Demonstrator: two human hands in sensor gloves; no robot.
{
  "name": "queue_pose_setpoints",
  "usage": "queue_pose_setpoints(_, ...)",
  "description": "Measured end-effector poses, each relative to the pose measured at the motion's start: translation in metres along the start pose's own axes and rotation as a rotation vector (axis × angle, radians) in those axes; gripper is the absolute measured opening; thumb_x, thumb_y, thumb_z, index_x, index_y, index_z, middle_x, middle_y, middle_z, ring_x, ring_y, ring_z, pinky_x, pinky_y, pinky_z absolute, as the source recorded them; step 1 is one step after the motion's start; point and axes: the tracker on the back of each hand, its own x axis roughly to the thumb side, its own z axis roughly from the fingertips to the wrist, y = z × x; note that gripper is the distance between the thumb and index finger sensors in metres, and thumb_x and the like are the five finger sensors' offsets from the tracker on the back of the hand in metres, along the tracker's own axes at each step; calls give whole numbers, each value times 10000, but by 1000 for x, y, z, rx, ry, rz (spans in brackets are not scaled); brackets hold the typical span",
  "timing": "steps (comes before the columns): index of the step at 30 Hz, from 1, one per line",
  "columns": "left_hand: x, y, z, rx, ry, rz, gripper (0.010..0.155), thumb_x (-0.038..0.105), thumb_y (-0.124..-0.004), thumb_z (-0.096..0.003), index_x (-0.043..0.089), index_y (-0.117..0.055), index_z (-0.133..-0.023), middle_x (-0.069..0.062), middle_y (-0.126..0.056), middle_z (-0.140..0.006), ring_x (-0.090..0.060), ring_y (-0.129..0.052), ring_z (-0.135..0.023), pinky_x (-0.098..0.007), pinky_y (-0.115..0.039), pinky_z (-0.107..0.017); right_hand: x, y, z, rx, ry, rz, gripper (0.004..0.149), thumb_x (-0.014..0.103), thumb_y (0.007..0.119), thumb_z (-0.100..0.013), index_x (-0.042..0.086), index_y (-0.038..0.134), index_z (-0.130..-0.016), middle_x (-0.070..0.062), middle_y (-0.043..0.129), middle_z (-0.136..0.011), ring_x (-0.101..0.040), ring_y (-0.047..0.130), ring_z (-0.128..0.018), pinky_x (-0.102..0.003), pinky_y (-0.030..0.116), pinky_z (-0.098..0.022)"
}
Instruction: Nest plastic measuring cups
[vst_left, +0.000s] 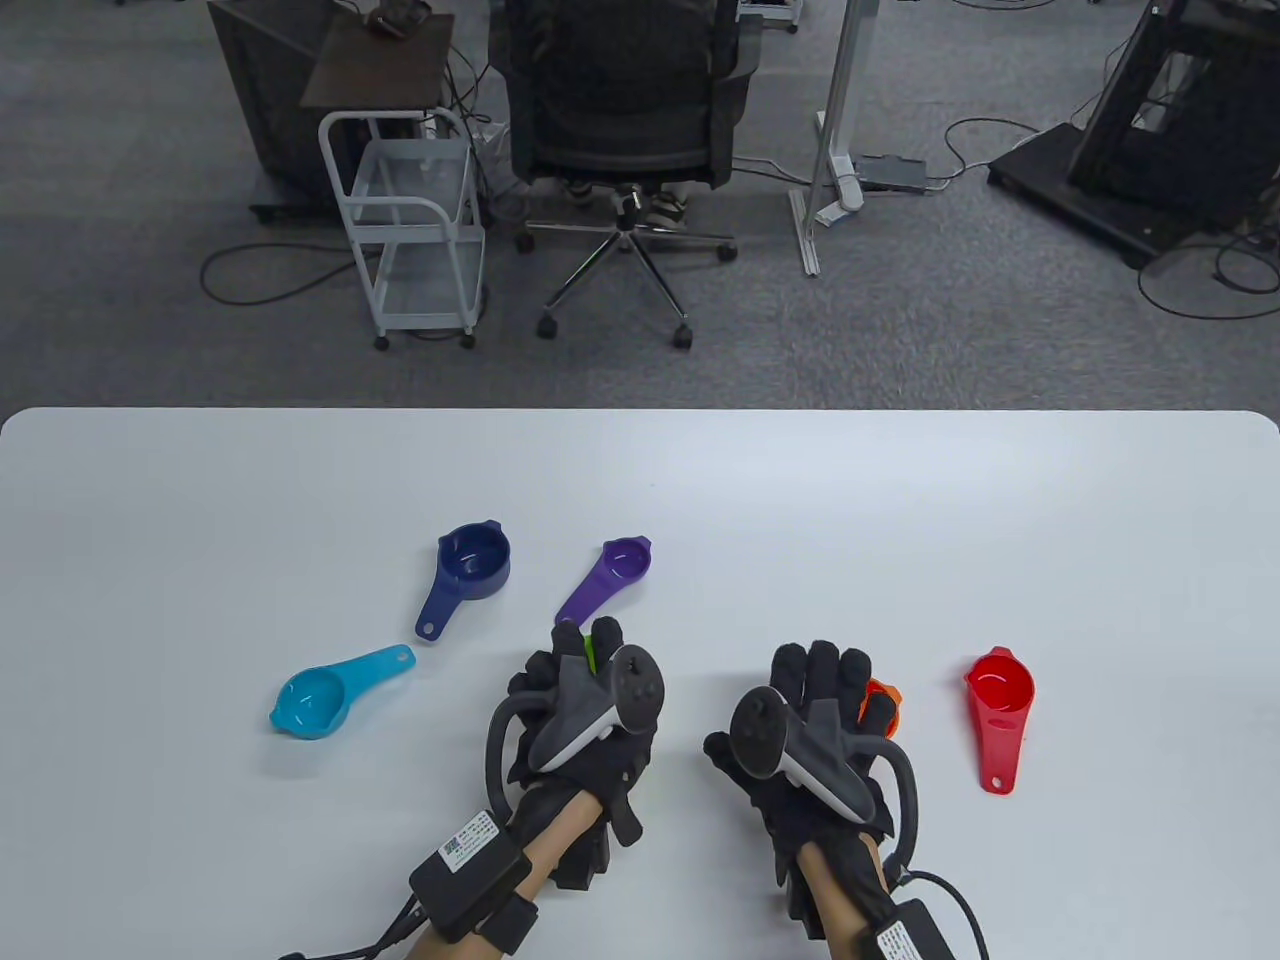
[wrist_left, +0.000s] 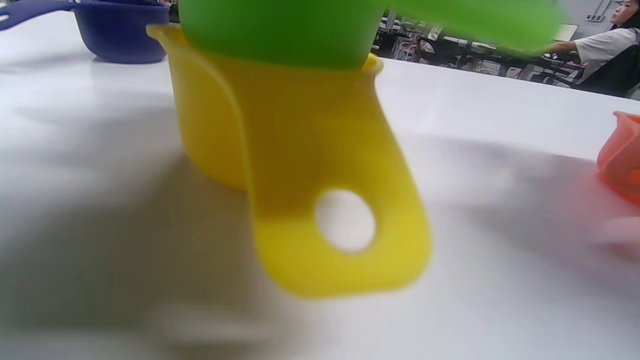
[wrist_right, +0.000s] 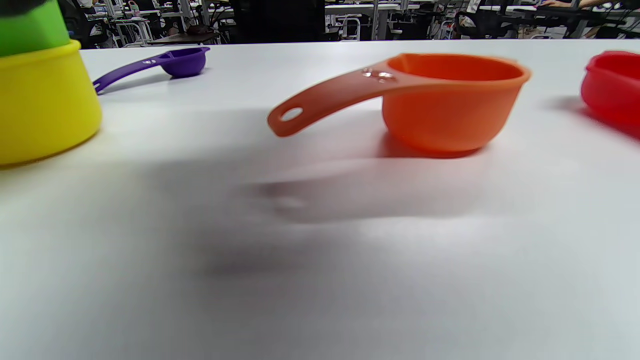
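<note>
A yellow cup (wrist_left: 300, 150) stands on the white table (wrist_left: 500, 280), its handle with a hole reaching toward the camera. A green cup (wrist_left: 280, 30) sits partly inside it. A blue cup (wrist_left: 120, 35) stands behind at left; an orange cup (wrist_left: 622, 155) shows at the right edge.

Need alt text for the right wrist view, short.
An orange cup stands upright on the white table, handle pointing left. A green cup sits in a yellow cup at far left, a purple scoop behind, a red cup at right.
</note>
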Motion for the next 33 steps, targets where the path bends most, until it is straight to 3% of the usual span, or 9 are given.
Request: queue_pose_setpoints(33,-7,-24,-15,-74,-33,-34,848,538,-474,-609,74,0,-1136,-378,62,-1073,-644,-87,-912,-776,-200,-625,0,1,0,22,4,-5,1037,677,441,-495,-15,-30,-1108,-424,-56,-1119,-653,-18,-941,-801,124,-653)
